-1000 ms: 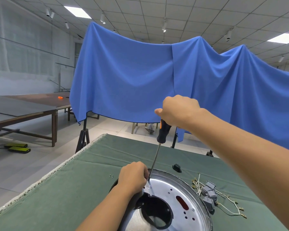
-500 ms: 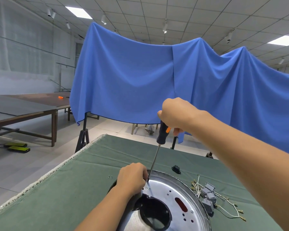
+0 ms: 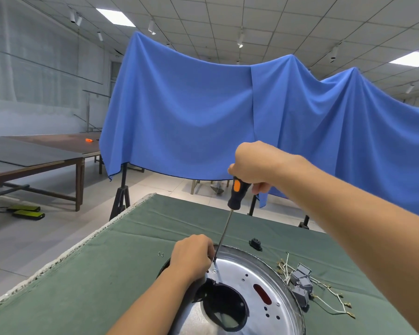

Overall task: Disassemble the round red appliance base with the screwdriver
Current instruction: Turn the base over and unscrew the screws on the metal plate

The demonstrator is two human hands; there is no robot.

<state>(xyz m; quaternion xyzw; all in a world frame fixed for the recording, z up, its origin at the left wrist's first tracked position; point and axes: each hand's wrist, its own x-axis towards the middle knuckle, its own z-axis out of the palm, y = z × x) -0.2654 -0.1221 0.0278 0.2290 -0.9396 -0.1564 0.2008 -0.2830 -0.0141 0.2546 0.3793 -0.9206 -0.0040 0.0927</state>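
Appliance base, round and silvery on its upturned face with a red slot showing, low in the frame just right of centre, lying on the green cloth table and cut off by the bottom edge. Dark round opening in its middle, small holes across the plate. Behind, across the upper half of the frame, a wide blue sheet hung over stands. At lower right, just beside the base's rim, a tangle of wires and grey clips; a small black part on the cloth above the rim. Right hand, centre frame, fingers wrapped round the top of the screwdriver, black handle with an orange patch, thin shaft slanting down and left. Left hand curled over the base's upper-left rim, holding it down, fingers right by the tip. Screw small and bright, just below where the tip comes down; whether the tip sits in the head cannot be told. Likely trouble: slanted shaft camming out under twist, then skidding across the plate or into the left fingers so close by. Also possible: base turning under the torque if the hold slackens, or a loosened screw rolling off onto the cloth.
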